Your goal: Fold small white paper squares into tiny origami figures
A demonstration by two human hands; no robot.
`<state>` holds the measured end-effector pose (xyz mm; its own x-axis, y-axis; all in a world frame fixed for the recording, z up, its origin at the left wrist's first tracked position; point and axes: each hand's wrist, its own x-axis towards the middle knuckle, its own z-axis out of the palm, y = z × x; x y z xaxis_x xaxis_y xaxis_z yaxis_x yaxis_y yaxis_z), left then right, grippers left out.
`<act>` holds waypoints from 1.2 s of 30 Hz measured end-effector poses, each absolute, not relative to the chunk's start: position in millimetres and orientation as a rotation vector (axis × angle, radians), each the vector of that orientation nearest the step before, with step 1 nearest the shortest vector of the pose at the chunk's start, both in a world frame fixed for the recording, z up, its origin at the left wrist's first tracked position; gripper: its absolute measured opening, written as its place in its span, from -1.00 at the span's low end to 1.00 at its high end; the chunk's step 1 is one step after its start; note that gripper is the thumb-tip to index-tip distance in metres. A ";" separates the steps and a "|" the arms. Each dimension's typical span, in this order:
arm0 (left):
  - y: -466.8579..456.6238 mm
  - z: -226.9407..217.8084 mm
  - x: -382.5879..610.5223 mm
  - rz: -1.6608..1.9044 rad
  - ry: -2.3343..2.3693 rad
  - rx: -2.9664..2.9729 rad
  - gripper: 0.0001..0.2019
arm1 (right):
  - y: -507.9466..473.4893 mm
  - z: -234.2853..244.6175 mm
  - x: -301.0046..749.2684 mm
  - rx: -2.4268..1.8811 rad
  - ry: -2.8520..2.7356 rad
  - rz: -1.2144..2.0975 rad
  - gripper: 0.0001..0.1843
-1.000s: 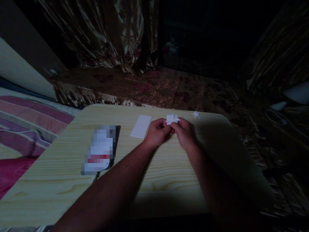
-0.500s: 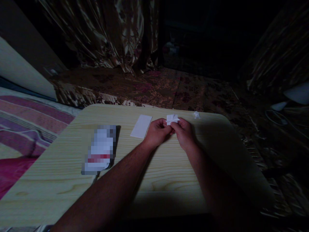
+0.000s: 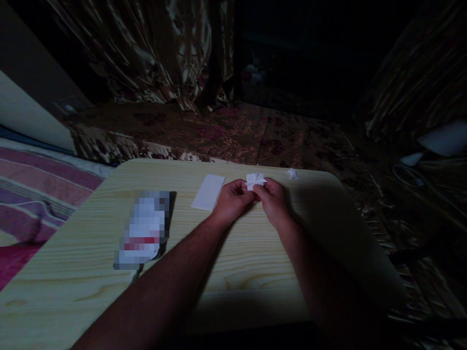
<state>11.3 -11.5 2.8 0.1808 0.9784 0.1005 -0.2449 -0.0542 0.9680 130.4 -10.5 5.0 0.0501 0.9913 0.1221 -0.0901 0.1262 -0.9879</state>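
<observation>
Folded white paper (image 3: 255,180) stayed pinched between left hand (image 3: 230,200) and right hand (image 3: 273,200), both grips clamped on it just above the surface (image 3: 233,272), its shape unchanged from a second earlier, near a flat white slip (image 3: 208,192).

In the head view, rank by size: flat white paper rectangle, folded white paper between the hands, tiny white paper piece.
1. flat white paper rectangle
2. folded white paper, partly covered
3. tiny white paper piece

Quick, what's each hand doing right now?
Left hand: closed, pinching the folded white paper.
Right hand: closed, pinching the same paper.
</observation>
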 end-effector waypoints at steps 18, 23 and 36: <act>-4.1 0.0 4.7 1.380 1.000 1.101 -0.79 | -10.7 5.2 133.3 -1.138 -1.175 1.095 -0.75; -5.4 -0.9 4.2 1.327 0.943 1.122 -0.78 | -8.9 3.1 134.9 -1.154 -1.153 0.984 -0.75; -4.8 -1.9 3.4 1.324 0.948 1.136 -0.77 | -8.1 0.4 137.6 -1.081 -1.202 1.011 -0.78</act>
